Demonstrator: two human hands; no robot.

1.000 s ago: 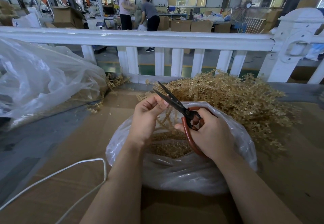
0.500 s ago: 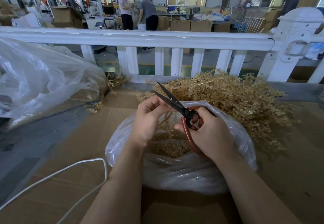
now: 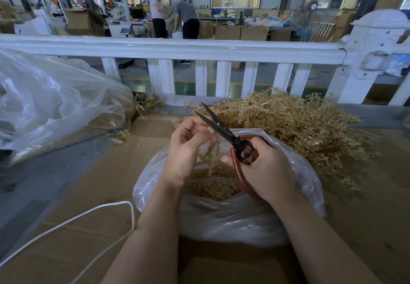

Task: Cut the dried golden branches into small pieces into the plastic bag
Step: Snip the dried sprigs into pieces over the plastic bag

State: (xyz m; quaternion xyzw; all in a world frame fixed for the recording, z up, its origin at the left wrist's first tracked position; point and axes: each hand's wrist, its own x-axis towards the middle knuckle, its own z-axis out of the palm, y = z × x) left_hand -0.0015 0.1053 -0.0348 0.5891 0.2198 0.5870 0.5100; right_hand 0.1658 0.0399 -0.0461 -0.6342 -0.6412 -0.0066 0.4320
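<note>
Head view, left to right. Left hand [image 3: 188,148]: pinches golden sprig [image 3: 209,153] above plastic bag [image 3: 233,221]; likely light, brittle, best held near stem. Right hand [image 3: 266,172]: curled through scissors [image 3: 224,131], blades apart. Uncut dried golden branches [image 3: 299,126]: heaped behind on worktop [image 3: 77,228].

No text, label, brand or number is legible anywhere; the distant signs are too blurred to read.
</note>
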